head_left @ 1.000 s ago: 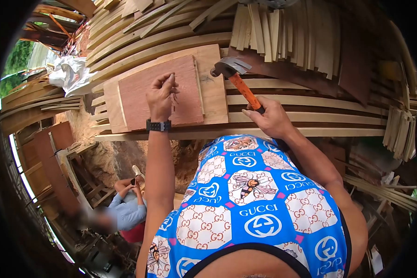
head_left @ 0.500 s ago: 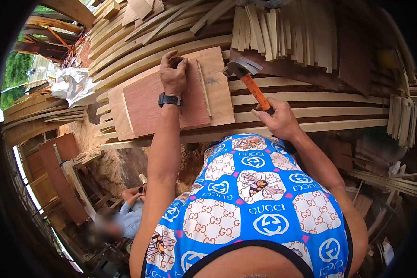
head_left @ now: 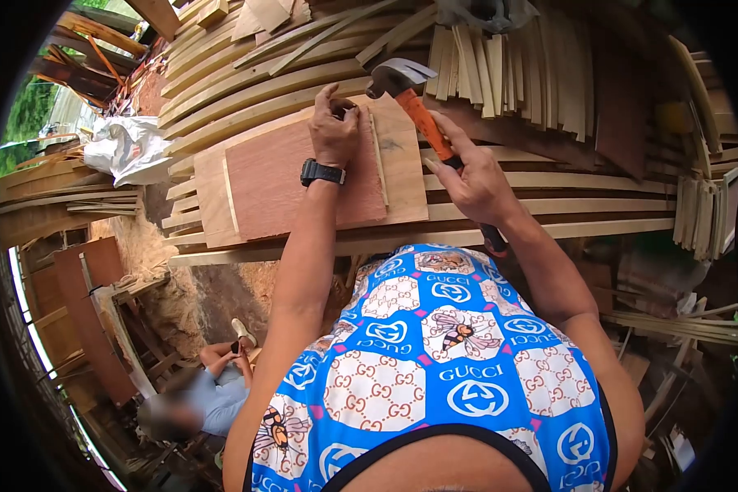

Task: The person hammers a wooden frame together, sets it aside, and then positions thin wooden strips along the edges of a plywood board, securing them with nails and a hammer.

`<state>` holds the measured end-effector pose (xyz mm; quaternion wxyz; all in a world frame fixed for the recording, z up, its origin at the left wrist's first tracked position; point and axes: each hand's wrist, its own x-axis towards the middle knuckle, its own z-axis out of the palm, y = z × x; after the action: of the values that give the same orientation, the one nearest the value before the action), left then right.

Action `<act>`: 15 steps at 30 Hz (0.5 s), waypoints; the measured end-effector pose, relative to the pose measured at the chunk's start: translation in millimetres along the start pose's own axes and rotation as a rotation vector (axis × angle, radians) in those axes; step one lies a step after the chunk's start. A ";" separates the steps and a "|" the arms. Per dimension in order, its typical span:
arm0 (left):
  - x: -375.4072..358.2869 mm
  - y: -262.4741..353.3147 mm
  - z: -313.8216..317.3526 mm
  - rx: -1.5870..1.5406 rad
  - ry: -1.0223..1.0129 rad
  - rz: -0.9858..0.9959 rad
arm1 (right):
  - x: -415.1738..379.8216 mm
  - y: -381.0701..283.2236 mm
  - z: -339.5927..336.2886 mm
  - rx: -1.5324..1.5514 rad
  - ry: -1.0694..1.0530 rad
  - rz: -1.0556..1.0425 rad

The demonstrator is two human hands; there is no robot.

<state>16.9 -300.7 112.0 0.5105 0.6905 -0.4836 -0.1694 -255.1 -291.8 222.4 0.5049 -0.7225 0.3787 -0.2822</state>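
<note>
My right hand (head_left: 473, 176) is closed around the handle of a claw hammer (head_left: 422, 120) with an orange and black grip. The hammer's head is raised just right of my left hand (head_left: 334, 135), whose fingers are curled together over the board's far right corner. Whatever those fingers pinch is too small to make out. A reddish plywood panel (head_left: 283, 176) lies under my left wrist, with thin pale strips along its left and right sides. Beneath it is a larger pale plywood sheet (head_left: 406, 184).
Long wooden battens (head_left: 549, 182) run side by side under the boards. Bundled short slats (head_left: 500, 74) lie at the far right, and more slats (head_left: 705, 213) at the right edge. A white sack (head_left: 127, 152) is on the left. Another person (head_left: 221, 398) sits at lower left.
The hammer has risen and shifted left toward my left hand, and more of its handle shows below my right hand. My left hand has moved slightly right along the panel.
</note>
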 end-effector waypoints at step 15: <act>1.7 -4.6 9.7 -0.035 -0.001 -0.066 | 31.3 22.5 27.2 -0.328 -0.164 -0.007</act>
<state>12.9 -307.4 104.3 0.5164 0.6970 -0.4576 -0.1951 -222.2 -308.3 193.0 0.4085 -0.8170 0.3749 -0.1587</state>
